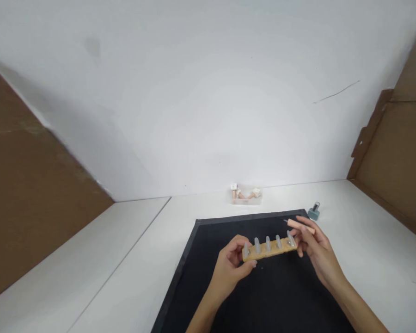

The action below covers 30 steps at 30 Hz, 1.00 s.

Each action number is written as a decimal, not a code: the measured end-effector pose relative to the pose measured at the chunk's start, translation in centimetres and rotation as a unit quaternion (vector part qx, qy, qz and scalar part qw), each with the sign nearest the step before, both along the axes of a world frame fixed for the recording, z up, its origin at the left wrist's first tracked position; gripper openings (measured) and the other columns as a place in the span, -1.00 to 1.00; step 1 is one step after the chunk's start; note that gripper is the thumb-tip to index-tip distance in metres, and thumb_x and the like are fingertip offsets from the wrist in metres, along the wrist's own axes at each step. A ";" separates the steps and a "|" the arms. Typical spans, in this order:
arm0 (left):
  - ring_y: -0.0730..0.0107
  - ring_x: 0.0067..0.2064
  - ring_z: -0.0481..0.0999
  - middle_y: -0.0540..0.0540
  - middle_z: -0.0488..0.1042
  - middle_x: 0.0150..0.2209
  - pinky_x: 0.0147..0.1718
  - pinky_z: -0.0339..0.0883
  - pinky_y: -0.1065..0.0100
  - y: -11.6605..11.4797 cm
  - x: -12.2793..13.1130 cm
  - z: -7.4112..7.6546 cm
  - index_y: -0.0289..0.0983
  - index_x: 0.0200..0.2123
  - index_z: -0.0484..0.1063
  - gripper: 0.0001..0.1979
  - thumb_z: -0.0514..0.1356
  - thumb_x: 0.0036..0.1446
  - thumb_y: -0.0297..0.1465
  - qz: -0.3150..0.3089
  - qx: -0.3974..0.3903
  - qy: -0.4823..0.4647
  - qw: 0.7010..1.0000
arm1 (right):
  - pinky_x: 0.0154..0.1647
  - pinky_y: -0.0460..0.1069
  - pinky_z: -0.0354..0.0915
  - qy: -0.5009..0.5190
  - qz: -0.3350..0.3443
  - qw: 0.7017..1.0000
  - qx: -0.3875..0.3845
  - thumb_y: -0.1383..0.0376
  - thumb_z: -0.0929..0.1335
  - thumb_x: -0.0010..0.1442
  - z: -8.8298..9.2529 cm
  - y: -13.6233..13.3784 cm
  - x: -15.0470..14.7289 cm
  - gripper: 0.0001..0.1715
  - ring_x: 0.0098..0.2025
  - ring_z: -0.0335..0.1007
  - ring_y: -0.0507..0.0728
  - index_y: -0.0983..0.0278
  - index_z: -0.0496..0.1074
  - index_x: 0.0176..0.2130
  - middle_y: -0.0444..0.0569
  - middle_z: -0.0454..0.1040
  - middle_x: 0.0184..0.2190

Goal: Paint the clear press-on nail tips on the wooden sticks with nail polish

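Observation:
A narrow yellowish strip [270,249] is raised above the black mat, slightly tilted, with several translucent false nail tips [268,243] standing along it. My left hand [233,264] grips its left end between thumb and fingers. Near the strip's right end is my right hand [315,245], closed around a peach-handled tool [300,225] with a thin dark tip pointing left. Some fingers of that hand are beside the end nail tip; whether they touch the strip I cannot tell.
Behind the mat [249,291] stands a clear plastic box [249,201] with peach and white items. A small teal nail polish bottle [314,212] is at the mat's far right corner. Brown cardboard panels [31,185] flank the white table [131,259].

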<state>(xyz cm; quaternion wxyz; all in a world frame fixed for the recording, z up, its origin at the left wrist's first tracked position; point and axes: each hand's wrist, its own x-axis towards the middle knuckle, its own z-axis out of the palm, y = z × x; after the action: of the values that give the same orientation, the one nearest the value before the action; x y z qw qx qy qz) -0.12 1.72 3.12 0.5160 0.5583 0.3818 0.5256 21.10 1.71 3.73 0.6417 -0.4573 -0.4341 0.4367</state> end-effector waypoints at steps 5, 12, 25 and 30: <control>0.54 -0.51 0.25 0.07 0.26 -0.53 -0.53 0.18 0.47 -0.1 0.3 0.2 -0.28 -0.48 0.36 -0.69 0.39 -0.33 -0.36 0.028 -0.044 -0.028 0.998 | -0.67 -0.10 0.31 0.141 0.090 0.981 -0.096 0.10 0.51 -0.08 0.0 -0.5 -1.3 -0.60 -0.49 0.42 0.07 0.25 0.53 -0.24 0.07 0.58 -0.29; 0.57 -0.58 0.29 0.13 0.32 -0.60 -0.57 0.27 0.48 -0.4 1.4 -0.7 -0.24 -0.40 0.28 -0.54 0.45 -0.35 -0.28 -0.023 -0.152 -0.159 0.975 | -0.63 -0.11 0.39 0.178 0.102 0.970 -0.129 0.16 0.55 -0.17 -0.3 -0.8 -1.7 -0.61 -0.51 0.40 0.02 0.23 0.55 -0.29 0.03 0.57 -0.24; 0.52 -0.56 0.40 0.04 0.44 -0.58 -0.59 0.30 0.47 -1.3 3.4 -2.4 -0.30 -0.31 0.38 -0.52 0.44 -0.29 -0.21 -0.107 -0.199 -0.177 0.958 | -0.54 -0.05 0.36 0.055 0.061 0.994 -0.076 0.10 0.54 -0.15 -0.5 -0.6 -1.5 -0.55 -0.51 0.41 0.07 0.25 0.50 -0.26 -0.05 0.55 -0.49; 0.52 -0.56 0.40 0.02 0.44 -0.55 -0.58 0.30 0.45 -1.3 3.2 -2.7 -0.31 -0.29 0.39 -0.54 0.41 -0.24 -0.20 -0.158 -0.197 -0.144 0.957 | -0.61 -0.06 0.24 0.011 0.005 0.999 0.032 0.03 0.47 -0.03 -0.1 -0.3 0.3 -0.65 -0.65 0.22 0.02 0.26 0.50 -0.37 -0.19 0.32 -0.72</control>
<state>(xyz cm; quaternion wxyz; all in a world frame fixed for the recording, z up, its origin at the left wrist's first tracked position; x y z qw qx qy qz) 3.08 0.39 0.47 0.7416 0.4174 0.3065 0.4266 21.40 1.37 3.62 0.6585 -0.4294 -0.4431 0.4310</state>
